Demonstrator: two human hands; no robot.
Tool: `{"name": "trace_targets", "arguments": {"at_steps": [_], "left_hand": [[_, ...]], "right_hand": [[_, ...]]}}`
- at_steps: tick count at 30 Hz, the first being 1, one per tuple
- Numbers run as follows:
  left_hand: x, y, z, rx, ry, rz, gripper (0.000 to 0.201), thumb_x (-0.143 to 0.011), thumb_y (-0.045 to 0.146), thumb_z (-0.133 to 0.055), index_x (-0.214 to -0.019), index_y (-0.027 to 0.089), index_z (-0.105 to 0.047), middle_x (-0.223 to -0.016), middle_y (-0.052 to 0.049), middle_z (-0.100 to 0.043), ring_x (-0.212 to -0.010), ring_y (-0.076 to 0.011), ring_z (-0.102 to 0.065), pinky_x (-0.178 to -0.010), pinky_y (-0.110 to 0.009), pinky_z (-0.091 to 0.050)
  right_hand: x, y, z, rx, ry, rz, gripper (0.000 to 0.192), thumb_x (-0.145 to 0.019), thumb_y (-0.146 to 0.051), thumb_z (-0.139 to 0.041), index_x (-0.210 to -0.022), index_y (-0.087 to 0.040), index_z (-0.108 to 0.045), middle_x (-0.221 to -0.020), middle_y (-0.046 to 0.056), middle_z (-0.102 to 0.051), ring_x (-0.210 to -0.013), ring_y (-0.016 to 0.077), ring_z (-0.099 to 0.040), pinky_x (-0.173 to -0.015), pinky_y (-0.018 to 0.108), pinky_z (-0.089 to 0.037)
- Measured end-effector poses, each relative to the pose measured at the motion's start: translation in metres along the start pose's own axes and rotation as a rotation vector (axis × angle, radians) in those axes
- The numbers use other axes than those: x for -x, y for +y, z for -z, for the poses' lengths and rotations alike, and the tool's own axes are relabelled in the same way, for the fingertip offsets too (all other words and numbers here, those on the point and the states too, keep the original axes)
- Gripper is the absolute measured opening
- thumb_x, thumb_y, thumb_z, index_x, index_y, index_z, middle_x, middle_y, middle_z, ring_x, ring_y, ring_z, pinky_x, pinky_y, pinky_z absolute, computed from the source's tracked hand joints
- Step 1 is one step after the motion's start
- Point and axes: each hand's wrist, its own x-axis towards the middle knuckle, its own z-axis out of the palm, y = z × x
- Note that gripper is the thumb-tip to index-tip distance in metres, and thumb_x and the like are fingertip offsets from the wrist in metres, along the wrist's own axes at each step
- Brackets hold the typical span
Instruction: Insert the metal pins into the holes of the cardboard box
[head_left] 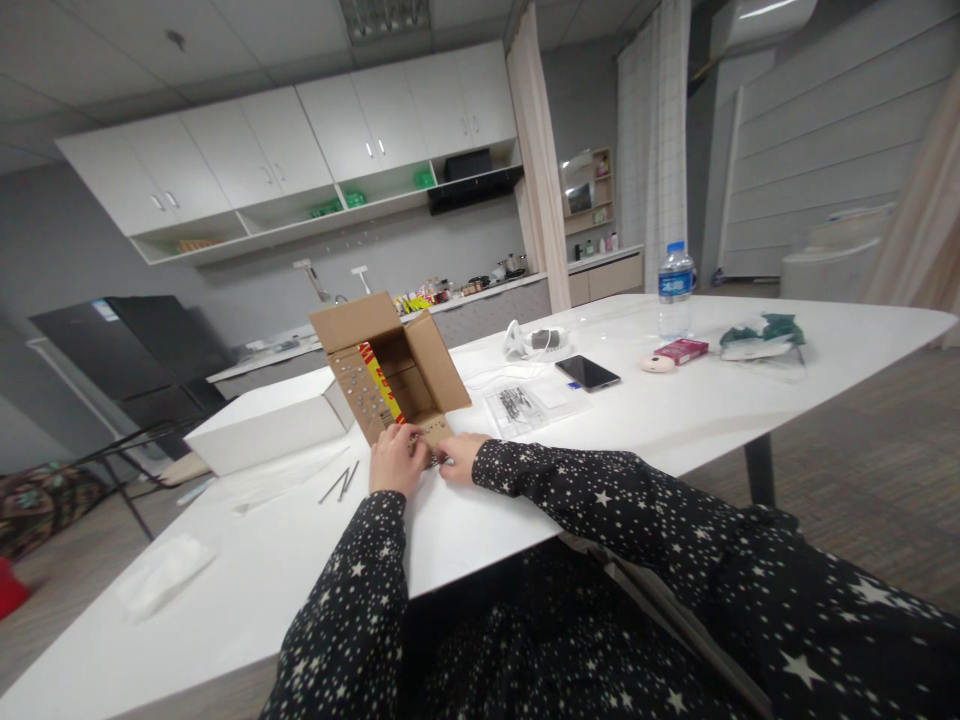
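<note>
An open cardboard box stands on the white table with its flaps spread and its mouth towards me. Small grey round bits dot its left flap, beside a yellow and red strip of tape. At the box's lower front edge, my left hand has its fingers curled over the cardboard. Close beside it on the right, my right hand has bent fingers drawn together at the same lower flap. A few tiny grey bits show between the hands. Whatever the right fingertips pinch is too small to make out.
Left of the box lie a long white box, thin metal rods and crumpled white plastic. To the right are a clear packet of small dark pieces, a phone, a red pack and a water bottle.
</note>
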Motion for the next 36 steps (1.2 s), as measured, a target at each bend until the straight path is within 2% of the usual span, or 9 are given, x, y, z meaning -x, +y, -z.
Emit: {"name": "trace_targets", "arguments": {"at_steps": [5,12,30,36], "left_hand": [[0.0006,0.0004,-0.0001,-0.022,0.034,0.019,0.023,-0.078,0.027,-0.049,-0.095,0.021,-0.062,-0.102,-0.008,-0.061,-0.098,-0.0253,-0.053,-0.086,-0.040,-0.043],[-0.0007,-0.0047,-0.0039,-0.028,-0.008,0.007,0.031,-0.078,0.027,-0.048,-0.105,0.020,-0.061,-0.108,-0.009,-0.062,-0.101,-0.0262,-0.053,-0.088,-0.041,-0.042],[-0.0003,-0.0025,-0.0027,0.014,-0.063,-0.036,0.028,-0.078,0.026,-0.048,-0.102,0.020,-0.062,-0.104,-0.007,-0.063,-0.097,-0.0244,-0.053,-0.086,-0.039,-0.043],[0.0002,-0.0035,-0.0032,0.004,-0.066,-0.006,0.028,-0.079,0.028,-0.047,-0.102,0.020,-0.062,-0.105,-0.008,-0.061,-0.098,-0.0246,-0.053,-0.086,-0.039,-0.043]], "right_hand": [[-0.0007,-0.0004,0.0012,0.000,-0.019,-0.008,0.033,-0.077,-0.037,-0.049,-0.103,-0.023,-0.063,-0.097,0.008,-0.067,-0.090,0.0255,-0.063,-0.072,0.034,-0.049],[-0.0031,-0.0014,-0.0026,0.031,-0.006,-0.043,0.031,-0.076,-0.036,-0.050,-0.101,-0.023,-0.063,-0.098,0.009,-0.067,-0.090,0.0266,-0.064,-0.071,0.035,-0.050],[-0.0018,0.0013,-0.0006,-0.005,-0.016,0.009,0.032,-0.076,-0.035,-0.049,-0.102,-0.022,-0.064,-0.095,0.008,-0.067,-0.087,0.0255,-0.063,-0.071,0.035,-0.050],[-0.0023,0.0019,-0.0037,0.004,0.011,0.015,0.032,-0.075,-0.036,-0.048,-0.099,-0.022,-0.063,-0.094,0.008,-0.067,-0.087,0.0264,-0.063,-0.070,0.036,-0.050]]}}
